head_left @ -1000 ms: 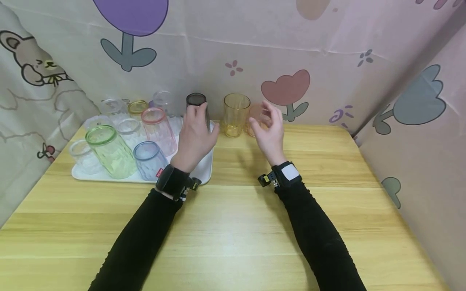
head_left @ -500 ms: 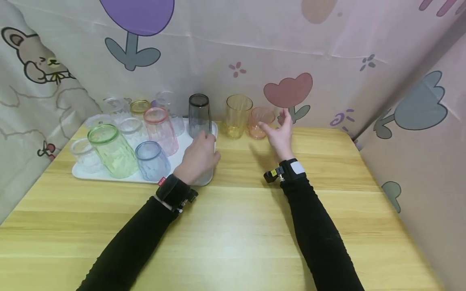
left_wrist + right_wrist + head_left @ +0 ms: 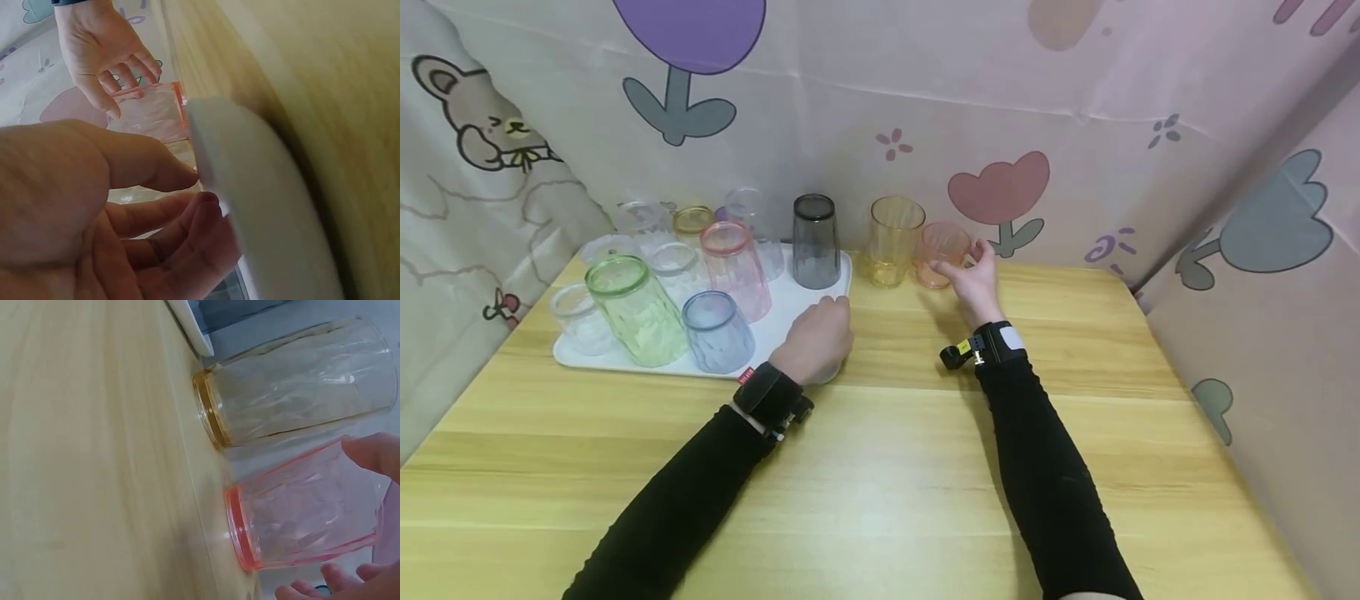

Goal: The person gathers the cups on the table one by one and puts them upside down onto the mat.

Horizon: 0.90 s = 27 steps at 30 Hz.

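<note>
My right hand [image 3: 976, 282] is at a small pinkish-orange glass [image 3: 943, 247] standing on the table. In the right wrist view the thumb [image 3: 377, 452] lies at one side of this glass near its mouth, and the fingers are spread on the other side, with a small gap to it. Above the front right edge of a white tray [image 3: 790, 321], my left hand [image 3: 818, 337] hangs with loosely curled fingers. Its fingertips [image 3: 206, 209] are close to the tray's rim and hold no glass. A grey glass [image 3: 816, 246] stands upside down on the tray behind this hand.
A tall amber glass [image 3: 895, 242] stands upright between the tray and the pinkish-orange glass. Several upturned glasses fill the tray's left part, among them a green one [image 3: 638, 317], a blue one [image 3: 718, 333] and a pink one [image 3: 737, 271]. A patterned cloth [image 3: 835, 100] hangs behind.
My left hand has let go of the grey glass on the tray and drawn back to the tray's front right edge. The right hand has lowered around the pinkish-orange glass.
</note>
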{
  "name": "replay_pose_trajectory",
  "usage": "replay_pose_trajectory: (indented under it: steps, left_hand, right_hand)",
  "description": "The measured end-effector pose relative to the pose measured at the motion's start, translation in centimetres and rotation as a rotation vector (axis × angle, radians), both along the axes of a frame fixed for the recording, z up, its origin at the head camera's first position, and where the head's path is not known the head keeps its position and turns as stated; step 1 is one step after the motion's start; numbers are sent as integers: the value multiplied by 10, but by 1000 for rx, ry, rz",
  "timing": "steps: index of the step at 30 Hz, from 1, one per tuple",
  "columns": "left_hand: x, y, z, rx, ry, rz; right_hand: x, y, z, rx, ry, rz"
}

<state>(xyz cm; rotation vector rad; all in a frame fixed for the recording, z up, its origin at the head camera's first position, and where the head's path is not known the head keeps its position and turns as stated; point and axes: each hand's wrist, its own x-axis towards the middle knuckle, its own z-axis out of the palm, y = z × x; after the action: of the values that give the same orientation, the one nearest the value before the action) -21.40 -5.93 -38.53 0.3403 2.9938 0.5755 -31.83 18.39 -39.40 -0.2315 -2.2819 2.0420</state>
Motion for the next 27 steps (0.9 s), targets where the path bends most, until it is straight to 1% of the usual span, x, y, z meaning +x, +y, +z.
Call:
replay_pose_trajectory:
  steps: [7,12,15,22,27]
  left_hand:
    - [-4,0,-1,20,-30,16]
    - [-6,2,-2,29,-46,26]
    - [-5,2,-2,34,-38,18]
    - [-4,1,-4,47,-14,-23]
    - [-4,0,-4,46,-24,-15]
  right_hand:
    - [-7,-3,-2,-27,7,21]
    - [-10,-3,-6,-2,-1,29]
    - [-11,-3,-7,6,-1,31]
    - [-8,-6,-12,-33,17,9]
    - [-6,-9,-11,-38,34,-6]
